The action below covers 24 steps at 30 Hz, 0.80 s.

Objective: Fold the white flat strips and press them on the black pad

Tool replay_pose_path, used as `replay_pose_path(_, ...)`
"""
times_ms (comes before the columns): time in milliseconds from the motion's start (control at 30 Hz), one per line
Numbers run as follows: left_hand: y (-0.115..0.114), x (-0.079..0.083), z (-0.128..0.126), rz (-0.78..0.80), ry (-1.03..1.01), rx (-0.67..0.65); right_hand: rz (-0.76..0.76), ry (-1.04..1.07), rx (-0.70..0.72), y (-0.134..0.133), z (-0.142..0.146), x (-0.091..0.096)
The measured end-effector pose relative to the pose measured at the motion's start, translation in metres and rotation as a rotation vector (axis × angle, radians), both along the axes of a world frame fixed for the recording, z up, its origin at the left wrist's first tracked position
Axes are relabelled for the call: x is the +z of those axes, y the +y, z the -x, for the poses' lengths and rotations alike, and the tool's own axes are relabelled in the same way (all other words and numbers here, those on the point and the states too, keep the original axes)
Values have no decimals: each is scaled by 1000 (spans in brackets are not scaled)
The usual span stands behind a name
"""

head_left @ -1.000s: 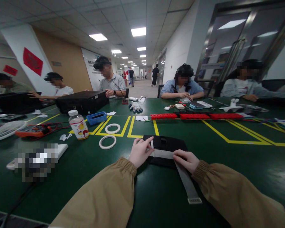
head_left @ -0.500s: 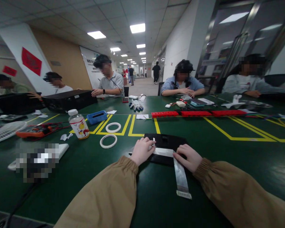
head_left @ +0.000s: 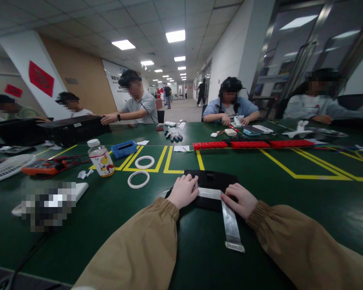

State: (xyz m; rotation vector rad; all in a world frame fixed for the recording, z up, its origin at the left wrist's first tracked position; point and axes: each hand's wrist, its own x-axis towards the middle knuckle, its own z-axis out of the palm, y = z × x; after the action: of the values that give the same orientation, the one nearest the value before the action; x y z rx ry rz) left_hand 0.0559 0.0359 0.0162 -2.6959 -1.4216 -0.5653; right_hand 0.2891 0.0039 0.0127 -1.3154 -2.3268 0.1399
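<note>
A flat silver ribbon cable (head_left: 210, 193) lies across a black plastic panel (head_left: 225, 180) on the green table. At the panel's right part the cable folds, and its loose end hangs toward me over the table top. My left hand (head_left: 183, 192) is closed over the cable's left end, pressing on the panel; a small whitish bit shows by its fingertips, too small to name. At the fold, the thumb and fingers of my right hand (head_left: 239, 199) pinch the cable. The cable's left end is hidden under my left hand.
Left of my hands lie two white tape rolls (head_left: 138, 179), a bottle (head_left: 100, 158), a blue tray (head_left: 124, 150) and an orange multimeter (head_left: 44, 165). Red strips (head_left: 249, 145) run beyond the panel. Gloves (head_left: 173, 134) lie farther back. Several people sit or stand around the table.
My left hand has shifted slightly to the right on the cable; my right hand stays at the fold. Across the table, a person's hands and the large black box have moved left.
</note>
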Motion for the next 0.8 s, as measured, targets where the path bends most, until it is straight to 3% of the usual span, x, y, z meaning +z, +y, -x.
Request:
replay_pose_path(300,-7,-1,18,-32,46,-170,-14,1,3,0,-2,-1)
replay_pose_path(800,-20,8,28,34,76,-206,-24,-36,48,4,-7,-4)
